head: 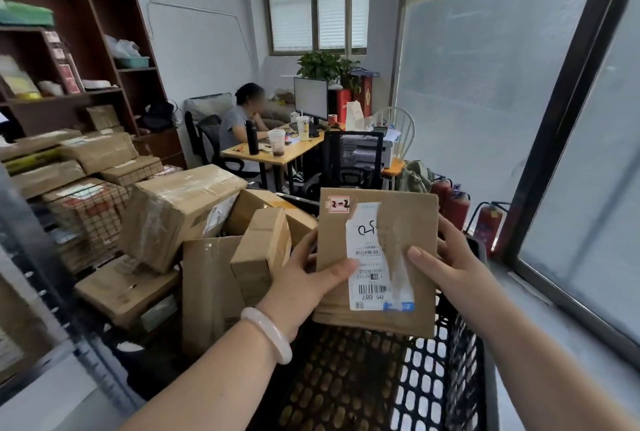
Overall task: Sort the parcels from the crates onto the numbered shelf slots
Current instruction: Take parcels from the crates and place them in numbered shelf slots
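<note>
I hold a flat brown cardboard parcel (412,223) up in front of me with both hands. It carries a torn white shipping label and a small red-framed sticker marked "2-2" at its top left. My left hand (308,278) grips its left edge, thumb on the label. My right hand (446,257) grips the right edge, thumb on the face. Below the parcel is a black plastic mesh crate (433,378). Left of it lie several more brown parcels (259,250).
Stacked cardboard boxes (173,212) fill the floor at the left, some in a wire cage (93,216). A dark wooden shelf unit (79,50) stands at far left. A person sits at a desk (277,153) further back. Red fire extinguishers (453,205) and a glass partition (588,188) are to the right.
</note>
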Demonstrator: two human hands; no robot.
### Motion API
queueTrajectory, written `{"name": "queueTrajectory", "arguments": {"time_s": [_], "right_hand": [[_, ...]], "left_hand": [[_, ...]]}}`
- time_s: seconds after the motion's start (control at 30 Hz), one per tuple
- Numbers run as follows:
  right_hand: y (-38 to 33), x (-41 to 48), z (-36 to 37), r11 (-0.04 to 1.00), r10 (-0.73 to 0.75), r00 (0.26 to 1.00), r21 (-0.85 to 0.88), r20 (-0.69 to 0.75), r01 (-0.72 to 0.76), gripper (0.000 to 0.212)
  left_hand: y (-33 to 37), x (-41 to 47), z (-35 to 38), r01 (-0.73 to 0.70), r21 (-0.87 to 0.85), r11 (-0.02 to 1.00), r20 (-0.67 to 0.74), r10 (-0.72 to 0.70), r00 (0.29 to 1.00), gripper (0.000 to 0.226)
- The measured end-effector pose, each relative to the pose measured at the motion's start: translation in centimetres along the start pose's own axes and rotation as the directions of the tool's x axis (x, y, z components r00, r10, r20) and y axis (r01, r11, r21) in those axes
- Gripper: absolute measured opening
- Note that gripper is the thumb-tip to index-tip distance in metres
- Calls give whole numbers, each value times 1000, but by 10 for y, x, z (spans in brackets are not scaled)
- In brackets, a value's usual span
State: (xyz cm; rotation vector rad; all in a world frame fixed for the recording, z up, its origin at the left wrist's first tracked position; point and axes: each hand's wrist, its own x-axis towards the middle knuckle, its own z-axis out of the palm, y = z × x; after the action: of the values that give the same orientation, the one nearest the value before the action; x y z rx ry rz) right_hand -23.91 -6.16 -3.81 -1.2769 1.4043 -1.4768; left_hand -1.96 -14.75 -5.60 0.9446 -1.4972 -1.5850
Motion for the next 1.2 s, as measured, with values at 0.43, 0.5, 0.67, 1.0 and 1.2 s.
{"name": "queueTrajectory", "arguments": {"time_s": [0.43, 0.5, 0.67, 1.0, 1.2], "right_hand": [[-86, -44, 154, 952, -301, 946, 89, 117, 292, 57], [-92, -55, 197, 959, -280, 939, 111, 200, 262, 55], [-95, -98, 312, 968, -236, 880, 182, 412, 174, 58], [-85, -242, 518, 976, -158, 521, 214, 839, -49, 77], [-88, -315, 598, 988, -108, 319, 137, 942, -72, 82]], "left_hand": [[60, -140, -120, -284, 63, 957, -349, 288, 892, 107], [62, -180, -152, -281, 90, 955, -423, 293, 858, 98], [47, -293, -224, -234, 105, 967, -622, 248, 743, 78], [4, -537, -314, -106, 129, 986, -902, 161, 399, 91], [-19, -637, -339, -99, 70, 993, -976, 88, 200, 84]]}}
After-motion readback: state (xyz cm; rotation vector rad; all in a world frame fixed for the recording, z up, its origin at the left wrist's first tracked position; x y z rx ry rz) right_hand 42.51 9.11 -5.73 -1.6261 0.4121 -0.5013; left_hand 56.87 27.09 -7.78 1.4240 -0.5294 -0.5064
